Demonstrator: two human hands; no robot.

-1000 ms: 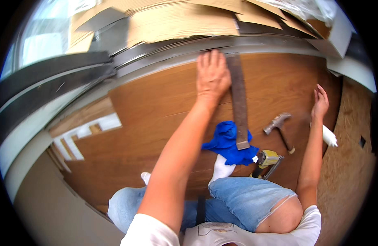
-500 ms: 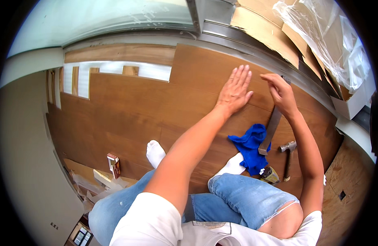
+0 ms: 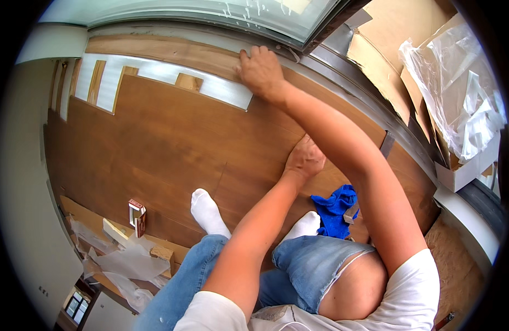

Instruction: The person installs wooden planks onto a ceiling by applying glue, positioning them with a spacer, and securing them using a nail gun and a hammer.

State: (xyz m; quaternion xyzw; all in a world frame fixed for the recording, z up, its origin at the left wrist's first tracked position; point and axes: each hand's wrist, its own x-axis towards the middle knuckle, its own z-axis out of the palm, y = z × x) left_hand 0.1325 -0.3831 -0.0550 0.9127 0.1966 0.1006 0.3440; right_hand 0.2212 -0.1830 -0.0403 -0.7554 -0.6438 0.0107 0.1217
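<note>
My left hand (image 3: 306, 158) rests on the brown wooden flooring (image 3: 172, 138), its fingers curled under and nothing visible in them. Farther off, my right hand (image 3: 261, 73) is over the flooring near the window-side edge, by the end of a lighter wood strip (image 3: 166, 51). Its fingers are bent and closed; what lies under them is hidden. A flat metal bar with a bent end (image 3: 387, 143) lies under my right forearm, its middle covered. The bent end rests on a blue cloth (image 3: 333, 208) by my right foot.
White underlay (image 3: 221, 92) and wooden battens (image 3: 97, 83) show in the gap at the far left. A small red and white box (image 3: 137, 217) stands near scraps of clear plastic (image 3: 119, 256). Cardboard (image 3: 381, 71) and plastic wrap (image 3: 447, 94) pile at the far right. A glass panel (image 3: 210, 14) borders the far side.
My right hand has moved left and away, to the far edge of the flooring. My left hand has drawn back and curled from flat. The hammer is now out of sight.
</note>
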